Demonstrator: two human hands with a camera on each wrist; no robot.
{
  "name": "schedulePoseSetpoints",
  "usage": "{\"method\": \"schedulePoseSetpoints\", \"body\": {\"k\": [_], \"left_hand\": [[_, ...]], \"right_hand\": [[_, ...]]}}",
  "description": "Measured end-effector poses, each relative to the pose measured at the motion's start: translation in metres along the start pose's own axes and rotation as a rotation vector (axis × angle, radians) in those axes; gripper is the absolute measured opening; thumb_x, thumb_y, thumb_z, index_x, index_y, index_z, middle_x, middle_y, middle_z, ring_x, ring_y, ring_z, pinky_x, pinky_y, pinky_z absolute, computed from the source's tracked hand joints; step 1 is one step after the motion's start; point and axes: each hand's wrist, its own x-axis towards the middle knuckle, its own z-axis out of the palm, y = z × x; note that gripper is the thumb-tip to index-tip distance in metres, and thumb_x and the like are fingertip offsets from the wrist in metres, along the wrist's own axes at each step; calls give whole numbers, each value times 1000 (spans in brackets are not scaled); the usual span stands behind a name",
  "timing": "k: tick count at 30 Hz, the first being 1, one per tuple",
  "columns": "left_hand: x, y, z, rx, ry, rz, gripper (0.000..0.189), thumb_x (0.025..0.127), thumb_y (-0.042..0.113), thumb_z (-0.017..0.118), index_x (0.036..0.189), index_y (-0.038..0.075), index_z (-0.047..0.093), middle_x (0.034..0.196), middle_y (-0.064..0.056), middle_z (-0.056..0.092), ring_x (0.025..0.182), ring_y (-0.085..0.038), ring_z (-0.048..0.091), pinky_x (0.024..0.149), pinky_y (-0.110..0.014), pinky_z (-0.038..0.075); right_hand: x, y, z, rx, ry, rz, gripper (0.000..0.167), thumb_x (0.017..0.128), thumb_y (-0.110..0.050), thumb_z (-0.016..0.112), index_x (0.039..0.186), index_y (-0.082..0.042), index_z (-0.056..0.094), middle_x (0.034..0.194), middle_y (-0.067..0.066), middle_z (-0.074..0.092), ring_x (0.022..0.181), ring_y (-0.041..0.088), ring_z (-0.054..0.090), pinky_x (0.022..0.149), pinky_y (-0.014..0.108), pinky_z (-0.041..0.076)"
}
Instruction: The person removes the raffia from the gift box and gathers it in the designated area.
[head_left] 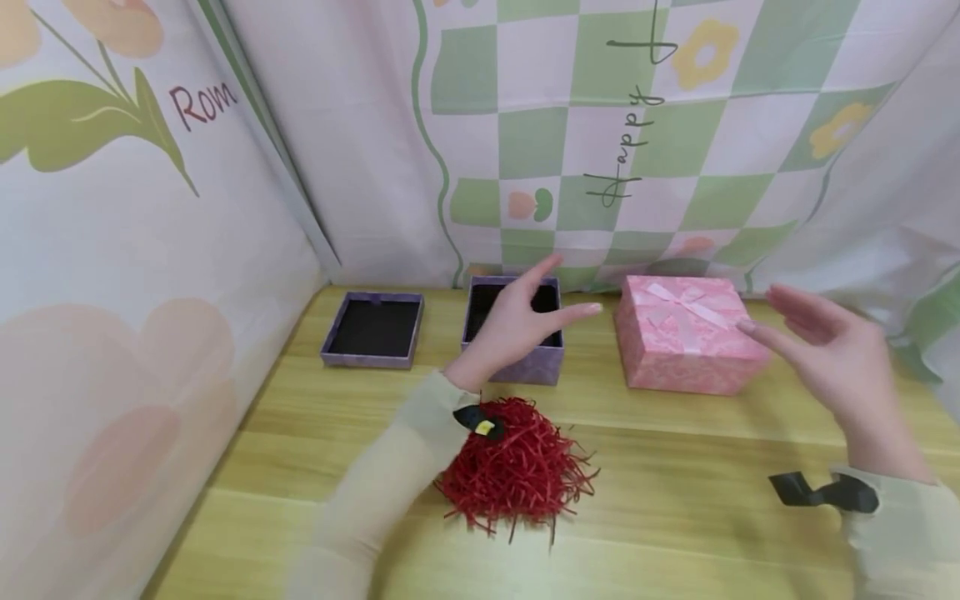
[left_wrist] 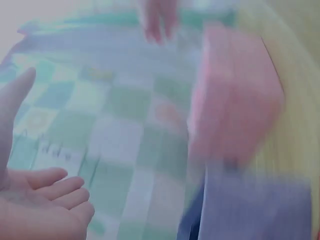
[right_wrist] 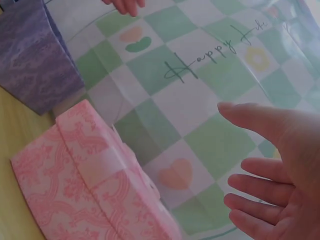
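A pink gift box (head_left: 693, 371) with a ribbon bow on its closed lid stands at the back right. My right hand (head_left: 843, 358) hovers at its right side, fingers spread and holding nothing. In the head view my left hand (head_left: 510, 325) overlaps the purple box (head_left: 525, 367), which stands without a lid and shows a black inside. Its thumb and fingers are extended toward the pink box, with nothing in them. To the left lies the purple lid (head_left: 369, 362), its black inside facing up. Both hands appear open in the wrist views, the left hand (left_wrist: 45, 205) palm showing.
A heap of red shredded paper (head_left: 517, 475) lies on the wooden table (head_left: 675, 517) in front of the purple box, partly behind my left sleeve. A checked curtain (head_left: 607, 142) hangs right behind the boxes, and a flowered cloth (head_left: 112, 333) borders the left side.
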Motion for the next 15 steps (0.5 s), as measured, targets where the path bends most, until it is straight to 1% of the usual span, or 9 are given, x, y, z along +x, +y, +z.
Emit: {"method": "schedulePoseSetpoints", "body": {"k": [3, 5, 7, 11, 13, 15], "left_hand": [[4, 8, 22, -168, -6, 42, 85, 92, 35, 78, 161, 18, 32, 163, 5, 32, 145, -4, 28, 116, -26, 28], [6, 12, 37, -262, -7, 46, 83, 92, 27, 79, 160, 14, 34, 162, 5, 34, 144, -2, 29, 114, -22, 27], [9, 13, 51, -333, -9, 35, 82, 91, 21, 80, 160, 13, 35, 161, 5, 36, 142, -1, 31, 113, -19, 29], [15, 11, 78, -434, -9, -12, 81, 90, 16, 81, 159, 12, 37, 158, 7, 38, 140, -1, 35, 109, -17, 34], [16, 9, 91, -458, 2, -45, 82, 89, 15, 82, 158, 13, 39, 157, 8, 40, 139, -2, 37, 106, -17, 36], [17, 6, 102, -478, 19, -75, 80, 88, 15, 83, 156, 13, 42, 155, 6, 43, 137, -6, 42, 104, -18, 39]], "right_hand": [[1, 5, 1, -10, -30, 25, 72, 91, -30, 80, 154, -18, 47, 150, -5, 51, 125, -4, 51, 89, 3, 40], [2, 8, 2, -18, -63, 44, 76, 93, -33, 78, 158, -18, 41, 156, 0, 44, 134, 2, 46, 93, 3, 38], [3, 13, 3, -29, -91, 57, 78, 95, -35, 75, 160, -17, 35, 160, 6, 38, 141, 11, 40, 95, 2, 35], [6, 23, 7, -53, -130, 81, 82, 97, -41, 71, 162, -18, 28, 163, 14, 29, 147, 30, 32, 92, 0, 34], [8, 28, 9, -54, -152, 98, 83, 97, -44, 69, 163, -18, 25, 164, 15, 27, 147, 35, 30, 91, 1, 35], [9, 34, 11, -38, -172, 98, 83, 99, -42, 68, 163, -15, 23, 164, 18, 24, 147, 39, 28, 92, 2, 36]]}}
